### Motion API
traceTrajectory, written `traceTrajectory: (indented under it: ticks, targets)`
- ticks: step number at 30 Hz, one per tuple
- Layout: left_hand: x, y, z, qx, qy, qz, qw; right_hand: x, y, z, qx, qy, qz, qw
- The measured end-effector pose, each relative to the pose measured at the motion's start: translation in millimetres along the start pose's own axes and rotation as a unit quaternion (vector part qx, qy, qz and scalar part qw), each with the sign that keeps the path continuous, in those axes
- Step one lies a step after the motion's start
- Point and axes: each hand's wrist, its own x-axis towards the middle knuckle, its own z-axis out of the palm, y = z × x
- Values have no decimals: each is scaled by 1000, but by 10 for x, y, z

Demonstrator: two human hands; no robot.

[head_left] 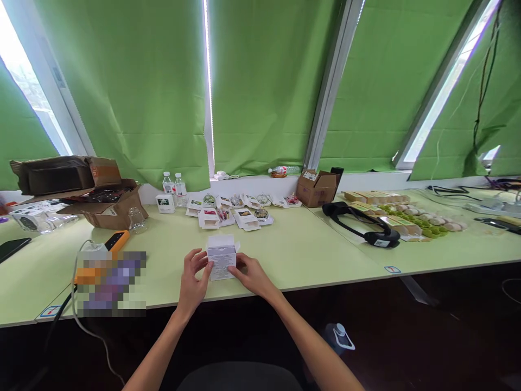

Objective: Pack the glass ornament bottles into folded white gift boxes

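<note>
A small white carton printed with fine text stands near the table's front edge, its upper flap raised. My left hand holds its left side, thumb at the front corner and fingers curved behind. From the right, my right hand grips it with the thumb pressed on the printed front. What is inside the carton cannot be seen. Beyond it lie several opened white boxes with round, shiny ornament-like items on or beside them. A closed white box with a dark picture stands at the back left.
Left are brown cardboard boxes, a glass jar, an orange power strip and a cable. Plastic bottles stand behind. To the right are a small cardboard box, a black headset and egg trays.
</note>
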Motion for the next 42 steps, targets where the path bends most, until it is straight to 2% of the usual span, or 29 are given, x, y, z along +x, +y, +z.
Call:
traceTrajectory:
  ticks: [2,8,16,25,33,42]
  targets:
    - [-41,-35,24,29,19,30,999,-1,-15,-3,3,-4,-3,1000]
    - [-59,-69,65,93,24,127,987,-8,-42,-3,-15,-1,0,1000]
    - [-69,-81,55,102,19,183,978,-11,-48,-6,-28,-1,-8,1000]
    - [-74,-75,36,144,-3,161,976,-7,-23,4,-28,-2,-3,1000]
    - [-71,-69,31,175,-8,168,970,-23,-9,9,-37,-4,-25,999]
    - [-89,-81,56,205,-15,170,964,-40,119,31,-83,43,-12,996]
